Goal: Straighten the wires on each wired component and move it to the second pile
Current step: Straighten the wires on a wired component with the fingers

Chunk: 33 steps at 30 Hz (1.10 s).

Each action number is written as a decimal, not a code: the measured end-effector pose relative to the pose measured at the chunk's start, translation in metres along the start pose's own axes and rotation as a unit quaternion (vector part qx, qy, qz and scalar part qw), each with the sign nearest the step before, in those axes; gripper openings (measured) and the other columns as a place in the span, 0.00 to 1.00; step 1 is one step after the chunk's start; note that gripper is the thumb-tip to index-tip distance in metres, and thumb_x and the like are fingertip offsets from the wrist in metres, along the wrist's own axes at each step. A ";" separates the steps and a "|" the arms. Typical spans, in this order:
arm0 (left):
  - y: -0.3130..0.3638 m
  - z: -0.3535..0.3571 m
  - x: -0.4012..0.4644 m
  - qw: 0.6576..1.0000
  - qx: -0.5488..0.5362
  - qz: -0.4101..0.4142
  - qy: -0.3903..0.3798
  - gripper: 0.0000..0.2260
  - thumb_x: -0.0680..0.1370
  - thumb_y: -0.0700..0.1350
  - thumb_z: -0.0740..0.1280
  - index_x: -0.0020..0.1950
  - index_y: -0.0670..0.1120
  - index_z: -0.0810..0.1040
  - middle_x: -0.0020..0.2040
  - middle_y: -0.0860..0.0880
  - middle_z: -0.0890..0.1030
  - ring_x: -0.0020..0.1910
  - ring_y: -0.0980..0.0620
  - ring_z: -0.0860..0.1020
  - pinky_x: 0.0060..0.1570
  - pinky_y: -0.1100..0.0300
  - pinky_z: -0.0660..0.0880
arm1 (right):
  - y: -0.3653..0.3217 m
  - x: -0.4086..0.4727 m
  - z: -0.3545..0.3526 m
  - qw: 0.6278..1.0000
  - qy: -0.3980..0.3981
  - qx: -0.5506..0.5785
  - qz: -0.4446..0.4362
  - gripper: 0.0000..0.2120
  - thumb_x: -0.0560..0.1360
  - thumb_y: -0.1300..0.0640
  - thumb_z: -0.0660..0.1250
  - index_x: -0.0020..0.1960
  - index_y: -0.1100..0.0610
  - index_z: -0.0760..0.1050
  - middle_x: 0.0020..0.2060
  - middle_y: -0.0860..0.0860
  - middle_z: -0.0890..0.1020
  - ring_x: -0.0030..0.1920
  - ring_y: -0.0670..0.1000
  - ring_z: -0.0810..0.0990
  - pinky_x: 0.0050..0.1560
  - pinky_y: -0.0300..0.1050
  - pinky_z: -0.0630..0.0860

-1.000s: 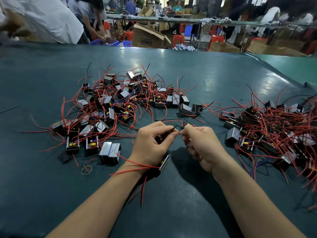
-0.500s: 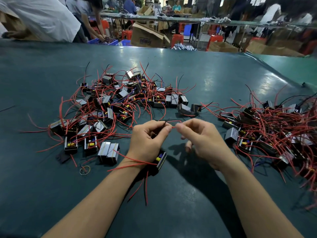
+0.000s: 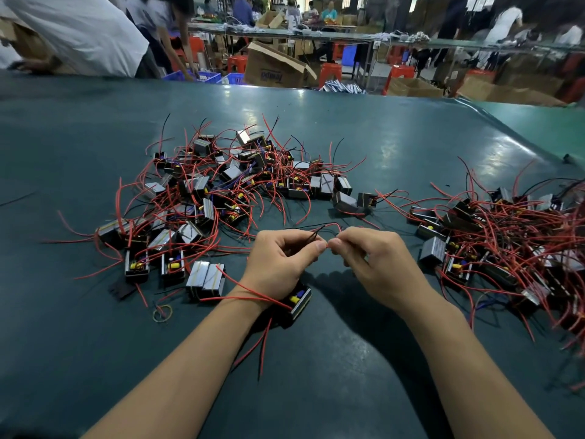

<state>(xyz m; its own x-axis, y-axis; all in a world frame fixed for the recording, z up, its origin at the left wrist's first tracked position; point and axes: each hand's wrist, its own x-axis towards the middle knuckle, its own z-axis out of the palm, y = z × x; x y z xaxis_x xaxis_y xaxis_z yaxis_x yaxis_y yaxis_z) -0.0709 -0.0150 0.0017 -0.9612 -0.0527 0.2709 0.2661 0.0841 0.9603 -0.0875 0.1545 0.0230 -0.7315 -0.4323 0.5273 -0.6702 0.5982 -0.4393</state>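
Observation:
A small black wired component (image 3: 299, 300) with a yellow part sits under my left wrist, its red and black wires trailing over the wrist and toward me. My left hand (image 3: 280, 263) pinches a thin wire (image 3: 327, 225) of that component between thumb and forefinger. My right hand (image 3: 372, 258) pinches the same red wire right beside the left fingertips. The wire arches up between the two hands. A pile of similar components (image 3: 215, 191) with tangled red wires lies to the left and ahead. A second pile (image 3: 506, 242) lies at the right.
The dark green table (image 3: 95, 359) stretches all round. A rubber band (image 3: 162, 313) lies left of my left forearm. A person in a white shirt (image 3: 76, 33) leans at the far left edge; cardboard boxes (image 3: 275, 68) and red stools stand beyond.
Both hands have shifted slightly away from me and the fingertips have come together on the wire. The component stays under my left wrist.

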 end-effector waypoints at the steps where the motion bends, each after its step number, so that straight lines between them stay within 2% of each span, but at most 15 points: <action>1: 0.001 0.000 0.000 1.000 0.001 0.005 0.004 0.04 0.74 0.35 0.72 0.42 0.42 0.84 0.30 0.56 0.81 0.31 0.62 0.76 0.35 0.69 0.71 | -0.001 0.000 0.001 1.000 -0.006 -0.004 0.017 0.11 0.79 0.56 0.66 0.41 0.60 0.78 0.30 0.49 0.76 0.32 0.51 0.73 0.35 0.51 0.73; 3: 0.002 0.001 -0.001 0.999 0.018 0.030 0.013 0.03 0.74 0.34 0.72 0.43 0.42 0.84 0.33 0.56 0.82 0.33 0.62 0.78 0.38 0.69 0.72 | -0.007 -0.001 0.005 0.996 -0.010 0.027 0.084 0.14 0.80 0.56 0.64 0.37 0.60 0.75 0.26 0.50 0.73 0.28 0.48 0.69 0.31 0.44 0.68; 5: 0.003 0.001 -0.003 0.995 0.059 0.076 0.025 0.02 0.74 0.35 0.73 0.43 0.41 0.85 0.35 0.53 0.82 0.34 0.62 0.77 0.39 0.67 0.72 | -0.018 0.002 0.009 0.959 0.010 0.173 0.226 0.17 0.80 0.57 0.62 0.33 0.58 0.72 0.23 0.51 0.69 0.24 0.48 0.66 0.25 0.43 0.63; 6: 0.003 0.001 -0.003 0.990 0.087 0.106 0.033 0.02 0.74 0.36 0.73 0.43 0.41 0.85 0.35 0.50 0.81 0.34 0.61 0.76 0.38 0.65 0.72 | -0.022 0.005 0.011 0.904 0.017 0.287 0.317 0.18 0.80 0.58 0.61 0.32 0.57 0.69 0.22 0.51 0.66 0.21 0.47 0.64 0.20 0.38 0.59; 9: 0.002 0.002 -0.004 0.970 0.159 0.175 0.056 0.03 0.74 0.39 0.72 0.43 0.41 0.85 0.36 0.47 0.82 0.34 0.57 0.76 0.37 0.62 0.72 | -0.025 0.014 0.011 0.663 -0.008 0.558 0.500 0.17 0.80 0.58 0.57 0.33 0.54 0.64 0.20 0.45 0.60 0.16 0.41 0.57 0.12 0.32 0.51; 10: 0.003 0.003 -0.005 0.972 0.152 0.171 0.059 0.02 0.74 0.39 0.73 0.43 0.41 0.86 0.36 0.47 0.82 0.34 0.56 0.76 0.37 0.63 0.72 | -0.025 0.015 0.009 0.628 -0.012 0.585 0.513 0.16 0.80 0.59 0.57 0.33 0.54 0.64 0.19 0.44 0.60 0.15 0.41 0.57 0.11 0.32 0.50; 11: 0.004 0.004 -0.005 0.981 0.121 0.144 0.053 0.01 0.74 0.38 0.73 0.43 0.42 0.86 0.35 0.49 0.83 0.33 0.57 0.77 0.37 0.64 0.73 | -0.024 0.015 0.008 0.633 -0.010 0.578 0.514 0.16 0.79 0.59 0.57 0.33 0.54 0.64 0.19 0.45 0.60 0.15 0.41 0.57 0.12 0.32 0.51; 12: 0.005 0.004 -0.005 0.991 0.076 0.099 0.042 0.02 0.74 0.38 0.73 0.42 0.43 0.86 0.34 0.50 0.83 0.32 0.58 0.78 0.36 0.63 0.74 | -0.023 0.013 0.006 0.686 -0.002 0.524 0.505 0.16 0.79 0.58 0.59 0.32 0.54 0.65 0.20 0.45 0.62 0.16 0.42 0.58 0.13 0.32 0.52; 15: 0.006 0.002 -0.005 1.000 0.021 0.016 0.005 0.05 0.76 0.40 0.71 0.41 0.46 0.85 0.34 0.48 0.84 0.32 0.52 0.77 0.35 0.51 0.75 | -0.019 0.002 0.006 0.900 0.029 0.211 0.381 0.17 0.77 0.55 0.64 0.30 0.59 0.72 0.22 0.51 0.69 0.21 0.50 0.68 0.21 0.40 0.66; 17: 0.007 0.001 -0.005 1.000 0.023 0.017 -0.008 0.05 0.76 0.40 0.71 0.42 0.45 0.86 0.34 0.47 0.85 0.32 0.51 0.76 0.35 0.51 0.75 | -0.015 -0.002 0.008 0.949 0.048 0.080 0.300 0.16 0.77 0.52 0.66 0.33 0.60 0.76 0.24 0.51 0.75 0.28 0.53 0.74 0.32 0.47 0.72; 20: 0.007 0.002 -0.007 1.000 0.001 0.002 -0.008 0.05 0.76 0.40 0.71 0.43 0.42 0.86 0.34 0.46 0.84 0.32 0.49 0.75 0.34 0.54 0.72 | -0.014 -0.003 0.008 0.973 0.057 -0.006 0.222 0.06 0.76 0.53 0.67 0.49 0.53 0.80 0.38 0.44 0.80 0.39 0.48 0.77 0.43 0.44 0.73; 22: 0.007 0.003 -0.007 1.000 -0.007 -0.001 -0.021 0.04 0.76 0.39 0.71 0.43 0.41 0.85 0.33 0.48 0.84 0.31 0.53 0.76 0.35 0.60 0.72 | -0.011 -0.002 0.006 0.981 0.039 0.015 0.187 0.13 0.76 0.57 0.67 0.60 0.51 0.79 0.49 0.45 0.81 0.46 0.45 0.78 0.49 0.39 0.73; 27: 0.008 0.002 -0.006 0.997 0.004 0.008 -0.075 0.07 0.77 0.41 0.69 0.39 0.46 0.84 0.30 0.55 0.82 0.30 0.64 0.76 0.32 0.71 0.70 | -0.016 0.001 0.000 0.920 0.000 0.339 0.197 0.13 0.77 0.67 0.65 0.50 0.52 0.83 0.44 0.48 0.86 0.44 0.42 0.81 0.45 0.34 0.75; 30: 0.007 0.001 -0.008 0.997 0.011 -0.002 -0.081 0.10 0.76 0.46 0.69 0.37 0.44 0.84 0.29 0.55 0.80 0.27 0.62 0.73 0.29 0.69 0.67 | -0.018 0.002 -0.003 0.892 0.022 0.409 0.191 0.11 0.76 0.68 0.66 0.46 0.55 0.83 0.39 0.51 0.85 0.40 0.45 0.82 0.41 0.36 0.77; 33: 0.005 0.001 -0.007 0.999 0.007 0.006 -0.050 0.06 0.77 0.42 0.69 0.43 0.43 0.85 0.34 0.50 0.84 0.31 0.57 0.76 0.33 0.63 0.70 | -0.016 0.003 -0.002 0.898 0.071 0.384 0.205 0.08 0.75 0.65 0.70 0.46 0.54 0.84 0.39 0.51 0.86 0.40 0.46 0.83 0.40 0.36 0.78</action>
<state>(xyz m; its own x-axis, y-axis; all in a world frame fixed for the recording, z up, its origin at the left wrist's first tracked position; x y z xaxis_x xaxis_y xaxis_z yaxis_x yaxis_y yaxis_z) -0.0633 -0.0131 0.0049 -0.9607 0.0487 0.2732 0.2768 0.0979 0.9559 -0.0788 0.1445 0.0328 -0.9494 -0.1585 0.2712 -0.2781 0.0229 -0.9603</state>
